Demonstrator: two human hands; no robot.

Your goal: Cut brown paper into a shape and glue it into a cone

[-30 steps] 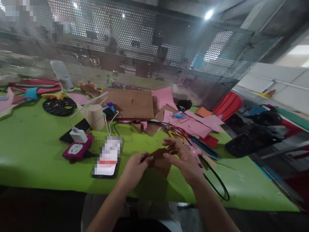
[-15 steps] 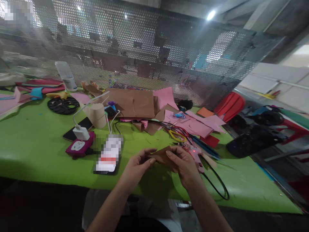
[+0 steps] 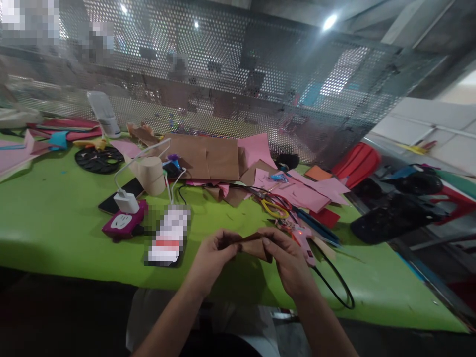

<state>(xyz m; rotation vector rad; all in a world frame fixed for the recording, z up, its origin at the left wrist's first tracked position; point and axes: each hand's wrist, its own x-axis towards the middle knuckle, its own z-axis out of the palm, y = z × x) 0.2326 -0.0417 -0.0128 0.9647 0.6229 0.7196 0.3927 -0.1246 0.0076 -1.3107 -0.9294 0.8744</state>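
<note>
Between my two hands is a small piece of brown paper (image 3: 256, 247), bent or folded, held just above the green tabletop (image 3: 67, 253). My left hand (image 3: 219, 250) pinches its left end between thumb and fingers. At the other end, my right hand (image 3: 284, 250) is closed on it, the thumb on the near side. Part of the paper is hidden behind the fingers. Close beyond my right hand lies a pink glue gun (image 3: 304, 243) with a lit red light and a black cord.
A phone (image 3: 169, 235) and a purple plug adapter (image 3: 124, 223) with a white charger lie left. Yellow-handled scissors (image 3: 274, 209), pink paper (image 3: 308, 191), a brown paper bag (image 3: 208, 157) and a tape roll (image 3: 151, 176) lie farther back. A perforated metal screen (image 3: 223, 74) stands behind.
The brown paper has turned in my hands and now shows a folded, opened-out edge. Both hands stay in nearly the same place, with the fingers slightly shifted.
</note>
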